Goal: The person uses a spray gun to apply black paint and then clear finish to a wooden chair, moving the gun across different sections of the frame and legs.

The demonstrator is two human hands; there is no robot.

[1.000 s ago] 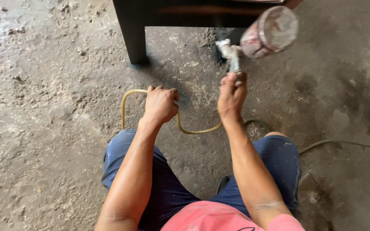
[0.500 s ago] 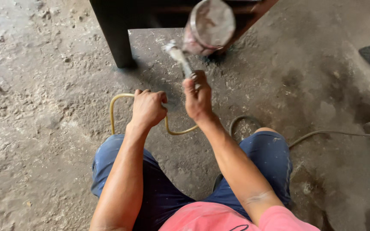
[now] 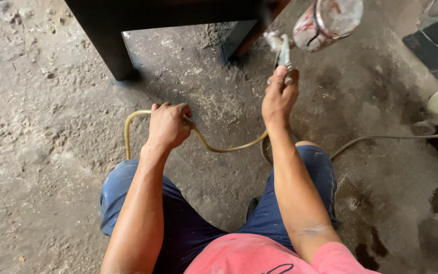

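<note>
**Spray gun up, hose in hand**

Top of the frame, the dark furniture (image 3: pixel 128 20) is cut off, only one leg and its underside showing. The spray gun (image 3: pixel 283 48) sits upper right, its long axis running up the frame, nozzle toward the furniture; its paint-streaked cup (image 3: pixel 328 20) is clipped by the edge. The right hand (image 3: pixel 279 96) has its grip wrapped around the gun's handle. Centre left, the left hand (image 3: pixel 168 124) is curled tight around the yellow hose (image 3: pixel 219 147), which loops over the concrete floor (image 3: pixel 41 152).
</note>
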